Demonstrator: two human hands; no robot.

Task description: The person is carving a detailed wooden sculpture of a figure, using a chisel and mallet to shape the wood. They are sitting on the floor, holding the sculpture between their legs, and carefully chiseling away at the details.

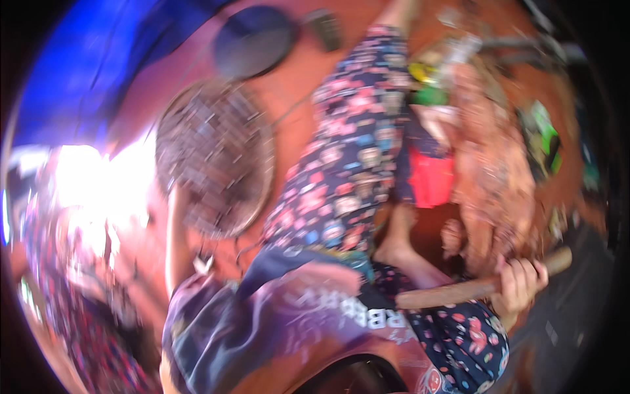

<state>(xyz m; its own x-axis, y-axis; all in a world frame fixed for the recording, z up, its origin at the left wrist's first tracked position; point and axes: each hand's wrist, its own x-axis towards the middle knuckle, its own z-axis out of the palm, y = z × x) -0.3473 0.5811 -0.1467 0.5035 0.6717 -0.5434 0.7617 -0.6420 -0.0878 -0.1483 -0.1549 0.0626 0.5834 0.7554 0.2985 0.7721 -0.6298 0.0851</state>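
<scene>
Holding the wooden stick (453, 294) near its right end: right grip (522, 284), wrapped round it. Long axis runs left, slightly bodyward, over patterned trousers (469, 333). Left grip (176, 189), blurred, state cannot be told; well apart, at left edge of round basket (270, 156).

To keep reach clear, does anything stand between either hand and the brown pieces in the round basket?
Nothing visible blocks the left hand, blurred at the left edge of the round basket, from the brown pieces. The leg in floral trousers lies between them and the right hand, gripping a wooden stick.
</scene>
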